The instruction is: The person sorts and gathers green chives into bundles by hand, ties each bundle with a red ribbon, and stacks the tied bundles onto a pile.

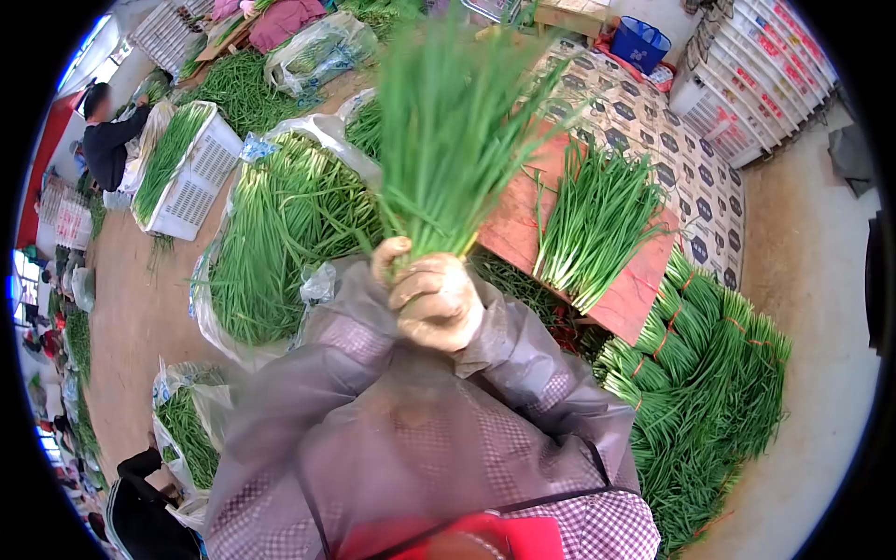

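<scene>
In the head view, both hands are clasped together close to the camera, the right hand (pixel 439 303) uppermost and wrapped tight around the base of a bunch of chives (pixel 448 140) that stands upright and fans out toward the top; the left hand (pixel 390 259) shows only as a thumb and knuckle tucked behind, also closed on the stems (how its fingers lie I cannot tell). Holding the bunch well here probably means keeping the grip low and firm so the cut ends stay level and no stalks slide out. Beyond the hands a red board (pixel 523 224) carries a loose sheaf of chives (pixel 593 224), and a stack of tied bundles (pixel 700 373) lies on the concrete floor (pixel 812 280) beside it. To the left, open bags of greens (pixel 280 233) and a white crate (pixel 201 177) sit on the ground, with another person (pixel 107 140) bent over work farther off.
</scene>
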The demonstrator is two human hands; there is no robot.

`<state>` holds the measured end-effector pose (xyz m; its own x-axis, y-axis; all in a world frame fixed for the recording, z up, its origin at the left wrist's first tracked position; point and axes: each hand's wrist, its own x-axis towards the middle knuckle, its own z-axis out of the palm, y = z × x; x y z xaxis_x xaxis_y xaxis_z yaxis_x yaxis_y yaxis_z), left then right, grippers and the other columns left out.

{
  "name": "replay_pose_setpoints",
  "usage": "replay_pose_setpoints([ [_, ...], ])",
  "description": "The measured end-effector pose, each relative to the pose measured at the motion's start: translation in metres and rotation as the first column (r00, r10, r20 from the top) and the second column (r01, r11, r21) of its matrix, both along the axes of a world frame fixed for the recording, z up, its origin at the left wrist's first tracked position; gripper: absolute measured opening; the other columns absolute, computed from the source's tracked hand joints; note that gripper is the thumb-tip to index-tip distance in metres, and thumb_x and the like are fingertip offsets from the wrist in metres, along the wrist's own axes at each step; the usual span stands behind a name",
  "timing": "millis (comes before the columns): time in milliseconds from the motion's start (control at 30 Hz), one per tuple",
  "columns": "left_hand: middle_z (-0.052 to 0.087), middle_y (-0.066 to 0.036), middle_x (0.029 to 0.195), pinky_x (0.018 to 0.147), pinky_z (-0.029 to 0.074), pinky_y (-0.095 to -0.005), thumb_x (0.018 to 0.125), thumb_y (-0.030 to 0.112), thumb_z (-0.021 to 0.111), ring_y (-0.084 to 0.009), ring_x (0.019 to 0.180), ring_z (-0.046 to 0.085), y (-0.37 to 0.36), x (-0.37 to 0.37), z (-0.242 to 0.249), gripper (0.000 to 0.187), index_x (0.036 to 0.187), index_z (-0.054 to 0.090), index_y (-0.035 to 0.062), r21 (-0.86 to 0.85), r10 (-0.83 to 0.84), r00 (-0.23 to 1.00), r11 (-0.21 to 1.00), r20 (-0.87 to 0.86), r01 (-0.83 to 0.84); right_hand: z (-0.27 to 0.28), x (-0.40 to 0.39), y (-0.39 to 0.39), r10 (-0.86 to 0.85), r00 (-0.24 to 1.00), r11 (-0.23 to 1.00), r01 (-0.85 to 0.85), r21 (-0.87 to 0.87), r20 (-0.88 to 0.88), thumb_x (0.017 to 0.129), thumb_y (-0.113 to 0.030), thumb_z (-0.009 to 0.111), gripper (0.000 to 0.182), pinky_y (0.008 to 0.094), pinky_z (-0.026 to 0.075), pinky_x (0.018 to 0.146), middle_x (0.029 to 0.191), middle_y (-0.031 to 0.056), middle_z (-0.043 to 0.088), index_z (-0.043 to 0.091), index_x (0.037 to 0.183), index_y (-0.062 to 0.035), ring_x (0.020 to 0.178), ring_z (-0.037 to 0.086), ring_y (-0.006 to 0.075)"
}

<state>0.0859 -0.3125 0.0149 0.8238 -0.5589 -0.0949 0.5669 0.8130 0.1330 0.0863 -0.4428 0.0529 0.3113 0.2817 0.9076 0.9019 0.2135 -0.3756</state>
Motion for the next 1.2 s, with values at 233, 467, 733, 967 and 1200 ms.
replay_pose_setpoints([
  [233, 0.061, -0.01, 0.09, 0.079, 0.049, -0.0421, 0.087, 0.036, 0.043, -0.0245, 0.076, 0.06, -0.025, -0.017, -0.052, 0.035, 0.093, 0.059, 0.0055, -0.011, -0.056, 0.982, 0.998, -0.18, 0.055, -0.059, -0.024, -0.04, 0.158, 0.8, 0.979, -0.202, -0.012, -0.578, 0.079, -0.011, 0.064, 0.013, 0.0383, 0.045, 0.086, 0.09, 0.0084, 0.065, 0.065, 0.088, -0.0019, 0.089, 0.061, 0.0252],
  [467, 0.065, -0.022, 0.098, 0.075, 0.054, -0.0497, 0.074, 0.039, 0.062, -0.0353, 0.086, 0.064, -0.01, -0.004, -0.086, 0.057, 0.113, 0.058, -0.0022, 0.102, -0.321, 0.915, 0.93, -0.244, 0.353, -0.116, -0.031, -0.111, -0.064, 0.123, 0.885, 0.465, 0.001, -0.99, 0.087, -0.034, 0.061, 0.045, 0.0435, 0.04, 0.097, 0.117, 0.0144, 0.057, 0.058, 0.116, 0.0002, 0.112, 0.051, 0.029],
  [733, 0.064, -0.019, 0.099, 0.073, 0.055, -0.0493, 0.077, 0.017, 0.062, -0.0326, 0.083, 0.065, -0.009, -0.022, -0.036, 0.049, 0.123, 0.05, 0.0022, 0.289, -0.515, 0.833, 0.781, -0.202, 0.553, -0.116, -0.003, -0.094, 0.682, -0.154, 0.729, 0.223, 0.647, -0.715, 0.077, -0.064, 0.059, 0.088, 0.0492, 0.042, 0.099, 0.132, 0.0185, 0.048, 0.037, 0.137, -0.0036, 0.118, 0.05, 0.0356],
  [967, 0.058, -0.009, 0.115, 0.091, 0.047, -0.038, 0.073, 0.002, 0.071, -0.0211, 0.105, 0.057, -0.008, -0.035, -0.024, 0.067, 0.132, 0.04, 0.0067, 0.725, -0.509, 0.845, 0.643, 0.166, 0.245, -0.104, -0.008, -0.093, 0.807, -0.204, 0.581, 0.104, 0.807, -0.555, 0.074, -0.057, 0.068, 0.087, 0.0472, 0.042, 0.099, 0.13, 0.017, 0.05, 0.039, 0.136, -0.0035, 0.116, 0.051, 0.0339],
  [1200, 0.036, -0.009, 0.138, 0.106, 0.03, -0.0379, 0.069, 0.019, 0.083, -0.0206, 0.127, 0.034, 0.008, -0.038, -0.036, 0.113, 0.146, 0.002, 0.0074, 0.896, -0.648, 0.666, 0.438, 0.37, -0.072, -0.118, -0.017, -0.094, 0.502, -0.03, 0.861, 0.112, 0.497, -0.864, 0.072, -0.053, 0.071, 0.087, 0.0466, 0.042, 0.099, 0.129, 0.0159, 0.051, 0.039, 0.135, -0.0035, 0.116, 0.051, 0.0329],
])
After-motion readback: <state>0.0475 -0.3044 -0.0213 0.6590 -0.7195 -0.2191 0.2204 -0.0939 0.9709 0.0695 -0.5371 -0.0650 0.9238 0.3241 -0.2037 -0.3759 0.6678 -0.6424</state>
